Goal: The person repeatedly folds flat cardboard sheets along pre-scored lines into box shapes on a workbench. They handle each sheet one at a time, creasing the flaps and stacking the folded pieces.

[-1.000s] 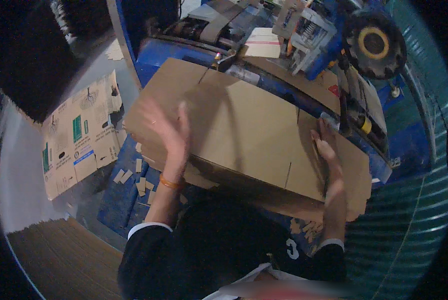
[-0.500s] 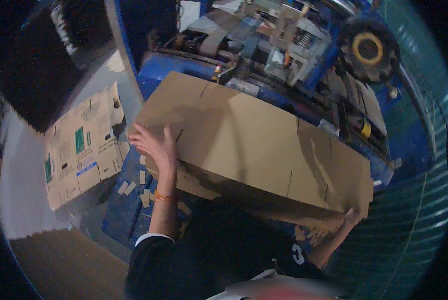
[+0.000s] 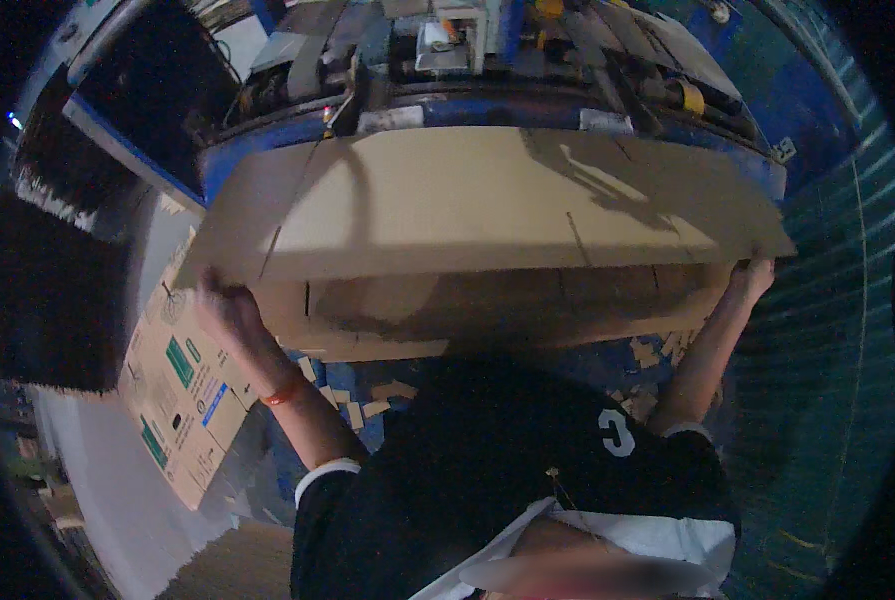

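A wide brown cardboard sheet (image 3: pixel 448 200) with dark slots cut in its edges spans the space before me, its far edge up against the blue machine (image 3: pixel 448 112). At the sheet's near left corner my left hand (image 3: pixel 226 298) is closed on the edge. My right hand (image 3: pixel 758 275) grips the near right corner, with part of its fingers tucked out of sight. Beneath the sheet, more cardboard (image 3: pixel 498 305) shows in shadow; whether it is a separate piece I cannot tell.
Printed cardboard sheets (image 3: pixel 193 400) lie on the left. Small cardboard scraps (image 3: pixel 373 408) litter the blue surface below. Stacked cardboard edges (image 3: pixel 233 565) rise at the lower left, and a green corrugated wall (image 3: pixel 818 380) stands at right.
My left hand has gone from spread fingers on the sheet to gripping its corner. The sheet, slanted before, now lies squarely along the machine. My right hand still holds the right end.
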`<action>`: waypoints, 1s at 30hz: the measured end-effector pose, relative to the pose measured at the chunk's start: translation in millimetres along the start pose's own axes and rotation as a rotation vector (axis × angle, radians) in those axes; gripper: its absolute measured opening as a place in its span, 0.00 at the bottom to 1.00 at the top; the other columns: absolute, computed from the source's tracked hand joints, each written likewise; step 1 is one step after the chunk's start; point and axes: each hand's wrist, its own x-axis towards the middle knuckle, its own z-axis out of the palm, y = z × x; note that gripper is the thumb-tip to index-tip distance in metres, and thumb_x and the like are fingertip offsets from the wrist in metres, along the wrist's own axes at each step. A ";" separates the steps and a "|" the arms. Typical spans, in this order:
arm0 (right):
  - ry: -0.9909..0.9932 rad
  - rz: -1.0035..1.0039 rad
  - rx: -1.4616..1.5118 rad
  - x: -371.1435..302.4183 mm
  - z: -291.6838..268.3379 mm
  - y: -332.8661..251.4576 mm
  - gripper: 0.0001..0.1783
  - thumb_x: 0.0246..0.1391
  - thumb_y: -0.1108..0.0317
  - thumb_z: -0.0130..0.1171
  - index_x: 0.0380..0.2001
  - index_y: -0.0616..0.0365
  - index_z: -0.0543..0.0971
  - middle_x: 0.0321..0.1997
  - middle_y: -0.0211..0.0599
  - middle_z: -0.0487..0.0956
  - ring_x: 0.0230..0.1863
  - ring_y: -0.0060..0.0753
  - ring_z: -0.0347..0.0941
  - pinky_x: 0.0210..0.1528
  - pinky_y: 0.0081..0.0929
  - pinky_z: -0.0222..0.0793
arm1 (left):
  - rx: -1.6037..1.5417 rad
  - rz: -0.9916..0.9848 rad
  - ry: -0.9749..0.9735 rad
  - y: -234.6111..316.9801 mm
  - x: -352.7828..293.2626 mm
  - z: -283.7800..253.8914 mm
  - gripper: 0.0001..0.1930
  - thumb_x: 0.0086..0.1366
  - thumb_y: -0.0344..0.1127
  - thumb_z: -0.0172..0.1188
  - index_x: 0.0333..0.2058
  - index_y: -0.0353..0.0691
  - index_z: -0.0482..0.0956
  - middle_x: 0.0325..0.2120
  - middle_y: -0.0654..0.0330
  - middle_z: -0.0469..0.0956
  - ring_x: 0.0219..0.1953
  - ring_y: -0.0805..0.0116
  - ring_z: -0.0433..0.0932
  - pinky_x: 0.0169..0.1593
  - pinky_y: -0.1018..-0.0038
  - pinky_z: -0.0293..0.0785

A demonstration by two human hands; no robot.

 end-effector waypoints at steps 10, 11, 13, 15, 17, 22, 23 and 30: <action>-1.344 -0.805 -0.624 -229.8 33.2 -62.1 0.16 0.56 0.67 0.51 0.49 0.50 0.75 0.56 0.38 0.73 0.59 0.45 0.66 0.60 0.40 0.62 | 0.428 0.243 -0.629 -0.2 -107.1 -20.2 0.13 0.61 0.23 0.51 0.45 0.32 0.74 0.45 0.52 0.75 0.46 0.63 0.74 0.52 0.68 0.69; -1.477 -1.190 -0.837 -237.4 39.7 -54.0 0.16 0.55 0.65 0.50 0.48 0.47 0.75 0.57 0.34 0.73 0.60 0.43 0.65 0.59 0.40 0.63 | 0.355 0.299 -0.748 -0.8 -116.1 -15.3 0.14 0.60 0.22 0.50 0.46 0.33 0.75 0.46 0.51 0.75 0.48 0.61 0.74 0.55 0.67 0.68; -1.536 -1.158 -0.789 -246.6 49.7 -39.3 0.17 0.50 0.66 0.57 0.45 0.51 0.76 0.55 0.36 0.74 0.56 0.43 0.69 0.56 0.41 0.67 | 0.737 0.663 -0.966 -8.7 -118.8 7.1 0.23 0.53 0.16 0.49 0.50 0.35 0.74 0.54 0.47 0.70 0.57 0.55 0.70 0.61 0.64 0.62; -1.580 -1.151 -0.794 -247.3 55.5 -31.9 0.17 0.46 0.66 0.60 0.43 0.53 0.77 0.53 0.37 0.74 0.54 0.43 0.71 0.54 0.41 0.69 | 0.832 0.671 -1.251 -10.4 -127.0 19.4 0.32 0.45 0.15 0.49 0.54 0.38 0.71 0.59 0.46 0.64 0.62 0.52 0.63 0.64 0.62 0.56; -1.547 -1.174 -0.743 -244.9 57.5 -30.2 0.18 0.46 0.65 0.60 0.43 0.52 0.77 0.53 0.36 0.74 0.54 0.42 0.71 0.53 0.41 0.69 | 0.887 0.780 -1.316 -11.6 -131.5 28.7 0.35 0.43 0.14 0.47 0.55 0.37 0.70 0.58 0.46 0.65 0.62 0.52 0.63 0.64 0.62 0.56; -1.724 -0.892 -0.873 -242.7 60.1 -32.4 0.22 0.48 0.60 0.60 0.47 0.53 0.75 0.56 0.37 0.72 0.58 0.42 0.67 0.57 0.42 0.65 | 0.577 0.583 -1.070 -2.0 -127.3 26.7 0.37 0.45 0.12 0.44 0.58 0.37 0.67 0.59 0.45 0.64 0.62 0.51 0.62 0.64 0.65 0.56; -1.744 -0.801 -0.899 -241.7 63.2 -31.8 0.23 0.48 0.58 0.60 0.48 0.53 0.74 0.57 0.38 0.71 0.59 0.42 0.66 0.58 0.43 0.64 | 0.617 0.606 -1.105 -1.5 -125.9 26.5 0.36 0.45 0.12 0.44 0.58 0.37 0.67 0.59 0.46 0.64 0.62 0.51 0.62 0.64 0.64 0.56; -1.850 -0.914 -0.934 -241.4 77.1 -24.2 0.36 0.49 0.44 0.55 0.56 0.55 0.68 0.63 0.42 0.64 0.66 0.46 0.55 0.64 0.50 0.55 | 1.228 0.919 -1.385 -13.3 -144.8 30.9 0.31 0.55 0.20 0.47 0.59 0.44 0.64 0.62 0.53 0.59 0.65 0.54 0.57 0.65 0.54 0.54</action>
